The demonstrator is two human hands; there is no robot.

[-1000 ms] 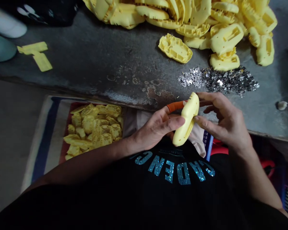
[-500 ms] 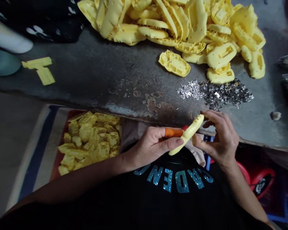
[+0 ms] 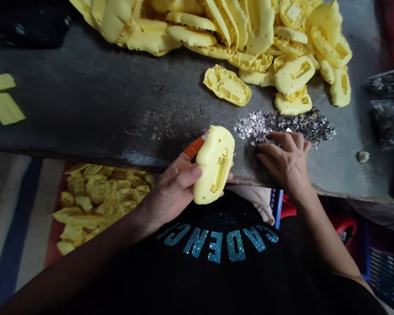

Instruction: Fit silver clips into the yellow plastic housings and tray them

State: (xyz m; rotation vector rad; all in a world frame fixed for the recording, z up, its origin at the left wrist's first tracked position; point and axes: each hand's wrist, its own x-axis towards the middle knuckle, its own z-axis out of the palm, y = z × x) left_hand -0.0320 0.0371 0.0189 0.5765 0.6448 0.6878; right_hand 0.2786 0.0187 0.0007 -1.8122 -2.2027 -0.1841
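Currently in hand: fetching a metal bit, by my read; the shell waits in my left while my right works at the pile.
Yellow shell: one smooth, rounded, pale-yellow plastic shell [image 3: 210, 173] with a long slot, tilted, slotted face up, at the front edge of the dark grey worktop [image 3: 85, 96].
Left hand: my left hand [image 3: 175, 186] grips it, thumb on the near side of the face, fingers wrapped behind; orange finger sleeve [image 3: 193, 148] on one finger.
Right hand: my right hand [image 3: 286, 162] is down at the loose pile of small, flat, silver metal pieces [image 3: 254, 124], fingers bent; fingertips partly hidden, can't tell if a piece is pinched.
Next move: calls for singling out one piece from the tangle, I'd judge, with the shell kept steady and slot reachable.
Spare shells: ribbed yellow plastic shell [image 3: 228, 85] lies alone, inside up, just in front of the big heap of yellow plastic shells [image 3: 262, 26].
Versus half a second ago: shell was nearly edge-on, now its slotted face shows; right hand was beside the shell, now at the metal.
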